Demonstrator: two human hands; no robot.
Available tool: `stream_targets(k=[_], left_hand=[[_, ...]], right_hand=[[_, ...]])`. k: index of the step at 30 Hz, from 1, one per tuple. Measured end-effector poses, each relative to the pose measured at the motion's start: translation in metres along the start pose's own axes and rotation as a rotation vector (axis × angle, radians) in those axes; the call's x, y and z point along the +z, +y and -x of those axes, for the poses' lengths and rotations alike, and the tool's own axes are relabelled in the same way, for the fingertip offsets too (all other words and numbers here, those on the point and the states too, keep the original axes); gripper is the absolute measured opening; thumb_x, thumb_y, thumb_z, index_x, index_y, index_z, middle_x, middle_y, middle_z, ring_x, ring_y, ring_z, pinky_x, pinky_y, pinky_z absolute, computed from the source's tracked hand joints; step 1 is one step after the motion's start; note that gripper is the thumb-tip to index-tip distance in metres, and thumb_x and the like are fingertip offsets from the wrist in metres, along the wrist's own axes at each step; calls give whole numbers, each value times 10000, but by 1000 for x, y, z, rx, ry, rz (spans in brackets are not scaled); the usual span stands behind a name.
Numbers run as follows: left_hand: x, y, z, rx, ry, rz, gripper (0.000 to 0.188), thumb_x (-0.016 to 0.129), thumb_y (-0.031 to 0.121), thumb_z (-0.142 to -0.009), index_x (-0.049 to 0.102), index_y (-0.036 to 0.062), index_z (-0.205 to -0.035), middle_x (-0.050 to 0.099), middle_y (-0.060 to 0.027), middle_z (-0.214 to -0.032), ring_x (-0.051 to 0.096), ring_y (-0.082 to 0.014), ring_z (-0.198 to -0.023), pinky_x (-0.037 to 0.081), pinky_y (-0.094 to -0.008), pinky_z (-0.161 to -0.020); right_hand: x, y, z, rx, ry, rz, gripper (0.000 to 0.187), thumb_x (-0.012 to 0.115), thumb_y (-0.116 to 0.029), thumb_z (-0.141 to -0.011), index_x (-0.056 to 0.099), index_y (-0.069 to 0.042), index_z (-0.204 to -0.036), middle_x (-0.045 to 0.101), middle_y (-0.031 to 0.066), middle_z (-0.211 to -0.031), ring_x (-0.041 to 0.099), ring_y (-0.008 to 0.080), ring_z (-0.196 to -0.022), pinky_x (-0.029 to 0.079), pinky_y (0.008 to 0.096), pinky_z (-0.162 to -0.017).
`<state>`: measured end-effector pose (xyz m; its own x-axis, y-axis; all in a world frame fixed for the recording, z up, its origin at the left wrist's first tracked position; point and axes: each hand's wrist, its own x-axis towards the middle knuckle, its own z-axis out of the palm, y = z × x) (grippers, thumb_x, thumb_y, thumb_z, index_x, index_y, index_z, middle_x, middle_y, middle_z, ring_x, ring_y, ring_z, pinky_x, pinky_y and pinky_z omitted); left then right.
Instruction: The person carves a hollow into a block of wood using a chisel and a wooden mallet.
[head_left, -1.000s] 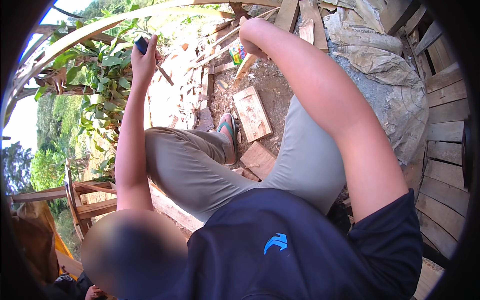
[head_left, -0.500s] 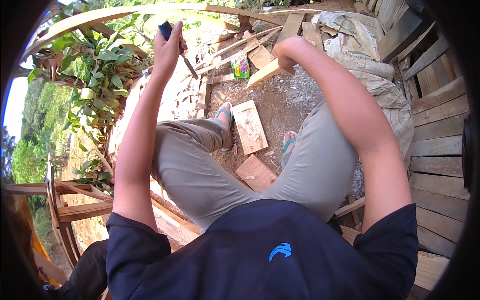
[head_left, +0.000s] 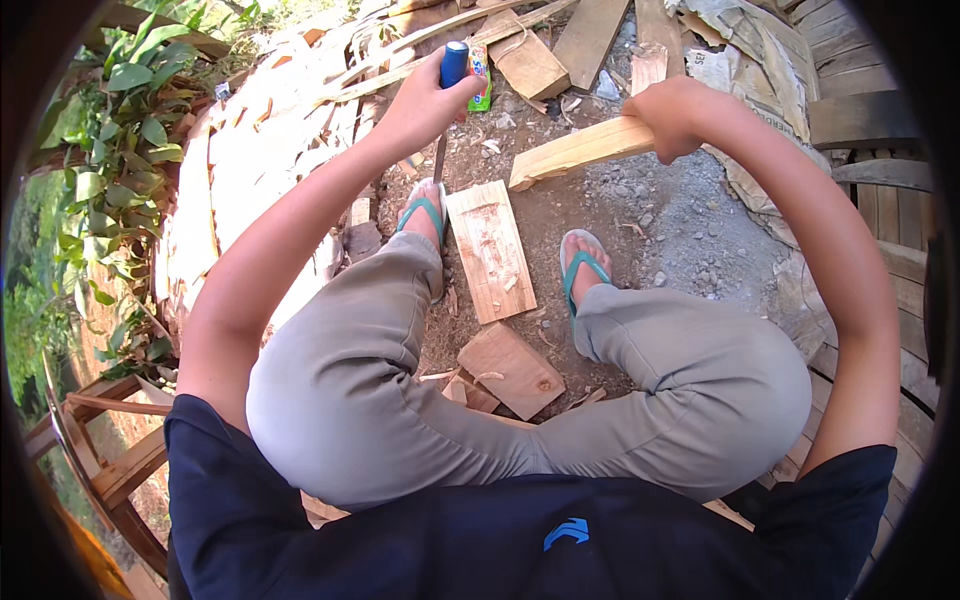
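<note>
My left hand [head_left: 425,108] is closed round the blue handle of a chisel [head_left: 454,66]. Its thin metal blade points down, the tip close to my left foot and the far left corner of a wooden board [head_left: 490,262]. A rough hollow with shavings shows in that board, which lies flat on the ground between my feet. My right hand [head_left: 682,118] grips one end of a thick length of wood [head_left: 580,153], held out sideways with its free end toward the board. The wood's gripped end is hidden by my fingers.
A second wood block [head_left: 512,370] lies nearer me, between my legs. My feet in sandals [head_left: 424,212] flank the board. Beyond are a green packet [head_left: 480,82], planks [head_left: 592,42] and pale sacking [head_left: 745,70]. Leafy plants [head_left: 125,130] grow at left; slatted wood [head_left: 880,215] stands at right.
The view has shifted. My left hand has come in to the right, turning the chisel nearly upright near the board. My right hand still holds the length of wood, now farther right.
</note>
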<state>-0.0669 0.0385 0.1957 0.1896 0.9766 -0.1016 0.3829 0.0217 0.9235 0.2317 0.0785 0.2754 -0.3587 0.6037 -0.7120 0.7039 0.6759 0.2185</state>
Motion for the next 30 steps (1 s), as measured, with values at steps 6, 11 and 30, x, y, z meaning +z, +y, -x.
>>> stream_targets(k=[6,11,30], left_hand=[[41,-84,2,-147,-169,245,159,524,165,-972,496,66,-1094,600,-30,-860,597,-121,-810,477,-293,-739],[73,-121,1,-144,-60,730,146,478,91,-935,490,40,-1071,549,-90,-958,600,-209,-869,505,-385,-844],[70,-142,32,-102,-70,657,99,558,74,-787,513,91,-873,570,-44,-782,600,-173,-758,471,-308,-687]], right_hand=[[8,5,-34,50,-128,-25,580,797,-68,-590,698,-88,-1162,727,174,-1028,695,354,-996,565,428,-880],[27,14,-24,70,129,-15,697,661,71,-621,670,-103,-1296,714,206,-1016,681,381,-1004,555,443,-878],[55,-20,2,267,-51,-58,409,698,-178,-681,670,-69,-1074,716,187,-939,688,378,-936,543,461,-806]])
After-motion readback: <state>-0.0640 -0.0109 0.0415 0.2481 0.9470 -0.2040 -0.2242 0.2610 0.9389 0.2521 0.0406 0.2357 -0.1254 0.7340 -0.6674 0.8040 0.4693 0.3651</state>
